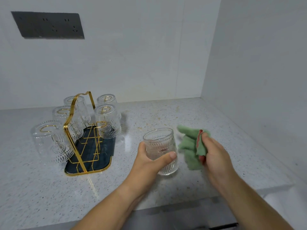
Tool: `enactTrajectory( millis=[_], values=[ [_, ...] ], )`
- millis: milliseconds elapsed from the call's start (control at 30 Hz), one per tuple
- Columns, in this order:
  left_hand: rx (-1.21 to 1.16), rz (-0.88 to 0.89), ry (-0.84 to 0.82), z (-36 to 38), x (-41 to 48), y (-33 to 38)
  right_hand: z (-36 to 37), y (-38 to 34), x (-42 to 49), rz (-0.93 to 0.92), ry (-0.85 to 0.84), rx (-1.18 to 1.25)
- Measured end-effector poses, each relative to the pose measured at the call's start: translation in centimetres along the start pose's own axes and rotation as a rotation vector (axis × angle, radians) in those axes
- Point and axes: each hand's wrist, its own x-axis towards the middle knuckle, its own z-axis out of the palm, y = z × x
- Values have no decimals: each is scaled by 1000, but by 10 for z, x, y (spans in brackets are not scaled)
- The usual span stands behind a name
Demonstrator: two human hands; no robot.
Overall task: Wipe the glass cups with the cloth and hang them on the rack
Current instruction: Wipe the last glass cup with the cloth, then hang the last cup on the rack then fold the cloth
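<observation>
Fingers [172,154] of your left hand [149,161] wrap the last ribbed clear glass cup [160,150], right hand [214,155] pinching the green cloth [189,146]; five glasses [108,121] already hang on the gold wire rack [78,130].

Open speckled countertop [166,113] btwn the gold wire rack [79,130] and the side wall [257,80]: wide clear lane to the back wall. Front-left counter also bare, easy approach to rack from the near side. Rack's pegs on the left row all carry upside-down ribbed glasses [51,140]; right row has two at the back [108,121], so the near-right peg [101,124] is free, reachable from the right w/o crossing anything. Tall handle loop [73,110] splits the rack down the middle, blocks a straight reach across. Left hand [149,160] w/ upright glass cup [160,150] and right hand [214,155] w/ green cloth [191,146] fill the mid-right counter. Side wall close on the right, little room there.
</observation>
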Motion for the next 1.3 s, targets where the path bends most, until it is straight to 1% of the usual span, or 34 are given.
enactTrajectory(
  millis=[100, 167, 200, 267, 333, 400, 567, 667, 700, 767, 833, 867, 900, 967, 1000, 1067, 1133, 1200, 1300],
  values=[
    [-58, -11, 5, -1, 8, 1, -28, -2, 18, -267, 27, -510],
    [-89, -17, 3, 2, 11, 2, -46, 7, 37, -359, 16, -839],
    [-102, -22, 7, 3, 12, 2, -54, 13, 45, -351, -9, -1012],
    [-116, -40, 19, 3, 14, -1, -63, 25, 54, -239, -62, -1323],
    [-130, -59, 21, 3, 14, -5, -67, 37, 56, -152, -117, -1513],
    [-145, -71, 27, 3, 15, -9, -66, 41, 51, -134, -160, -1538],
    [-126, -60, 28, 2, 16, -11, -61, 37, 38, -143, -211, -1486],
    [-100, -40, 5, 1, 16, -6, -57, 35, 35, -156, -177, -1471],
    [-97, -36, -5, 0, 16, -5, -53, 34, 33, -172, -140, -1435],
    [-96, -27, -10, -3, 16, -2, -40, 28, 25, -268, -45, -1273],
    [-98, -10, -21, -4, 15, 0, -22, 18, 10, -381, -26, -1039],
    [-95, 8, -31, -5, 14, 3, -11, 13, 2, -367, -52, -865],
    [-91, 25, -41, -5, 13, 5, 0, 9, -5, -257, -117, -658],
    [-81, 57, -50, -5, 9, 11, 23, 8, -15, 39, -300, -151],
    [-74, 71, -47, -6, 7, 15, 32, 15, -16, 165, -354, 66],
    [-56, 93, -35, -8, 4, 22, 47, 21, -20, 337, -373, 395],
    [-37, 110, -16, -11, 2, 27, 59, 20, -23, 402, -376, 598],
    [-56, 123, 0, -16, -1, 30, 68, 14, -24, 373, -384, 718],
    [-72, 156, -4, -27, -5, 41, 78, 6, -21, 282, -349, 726]
  ],
)
